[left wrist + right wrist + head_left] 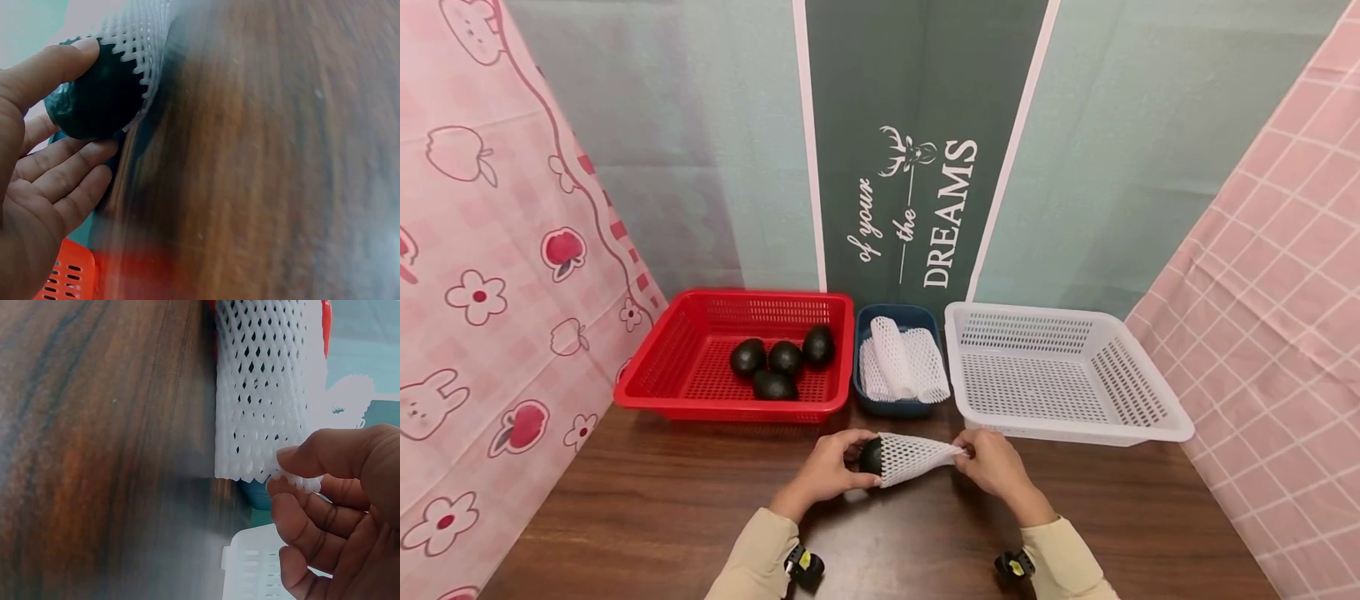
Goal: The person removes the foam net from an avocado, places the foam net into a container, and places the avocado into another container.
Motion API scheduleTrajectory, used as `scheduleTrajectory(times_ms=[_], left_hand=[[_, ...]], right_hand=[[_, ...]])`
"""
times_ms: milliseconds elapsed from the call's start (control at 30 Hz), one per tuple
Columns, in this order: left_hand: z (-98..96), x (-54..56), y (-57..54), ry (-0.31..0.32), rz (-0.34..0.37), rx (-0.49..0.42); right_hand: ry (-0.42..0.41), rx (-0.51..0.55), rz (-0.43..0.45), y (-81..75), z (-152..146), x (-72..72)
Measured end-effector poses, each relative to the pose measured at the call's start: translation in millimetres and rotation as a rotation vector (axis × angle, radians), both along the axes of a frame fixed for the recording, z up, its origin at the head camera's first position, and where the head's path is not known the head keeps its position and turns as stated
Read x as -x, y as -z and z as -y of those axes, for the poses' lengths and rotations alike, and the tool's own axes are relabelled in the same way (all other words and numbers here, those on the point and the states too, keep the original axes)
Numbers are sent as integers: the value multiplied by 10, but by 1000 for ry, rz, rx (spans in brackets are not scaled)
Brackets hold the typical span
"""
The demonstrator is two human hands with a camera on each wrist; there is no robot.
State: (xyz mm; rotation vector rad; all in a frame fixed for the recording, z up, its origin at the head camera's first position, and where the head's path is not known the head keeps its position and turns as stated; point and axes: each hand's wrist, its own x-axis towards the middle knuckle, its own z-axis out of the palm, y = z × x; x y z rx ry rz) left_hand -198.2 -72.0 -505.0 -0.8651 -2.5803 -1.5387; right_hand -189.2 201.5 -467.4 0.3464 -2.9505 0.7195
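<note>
A dark green avocado [871,457] sits partly inside a white foam net sleeve [917,458], close over the front of the table. My left hand [831,468] holds the avocado's bare end, thumb on one side and fingers on the other. In the left wrist view the sleeve's jagged edge crosses the avocado [100,94] just past the thumb tip. The sleeve's far end narrows to my right hand [992,464], which pinches its edge between thumb and forefinger. The right wrist view shows that pinched edge of the net sleeve [262,425] up close.
A red basket [647,392] at the back left holds several avocados [786,358]. Beside it a dark blue bin [895,408] contains more foam net sleeves [895,358]. At the back right stands a white basket [1067,429]. Patterned curtains hang around the wooden table [700,492].
</note>
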Motion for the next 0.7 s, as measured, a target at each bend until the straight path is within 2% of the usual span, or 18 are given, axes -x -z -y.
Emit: scheduleTrajectory(times_ms=[200,333,600,700], left_hand=[[18,4,22,-2,21,8],[20,6,16,0,37,13],[-11,-16,-2,-14,-46,35],[-25,-14,-2,-3,-43,6]], right_hand=[[-1,14,30,27,-13,-9],[-7,10,16,35,-9,-2],[-79,32,-14,35,2,17],[-107,51,-33,47,44,34]])
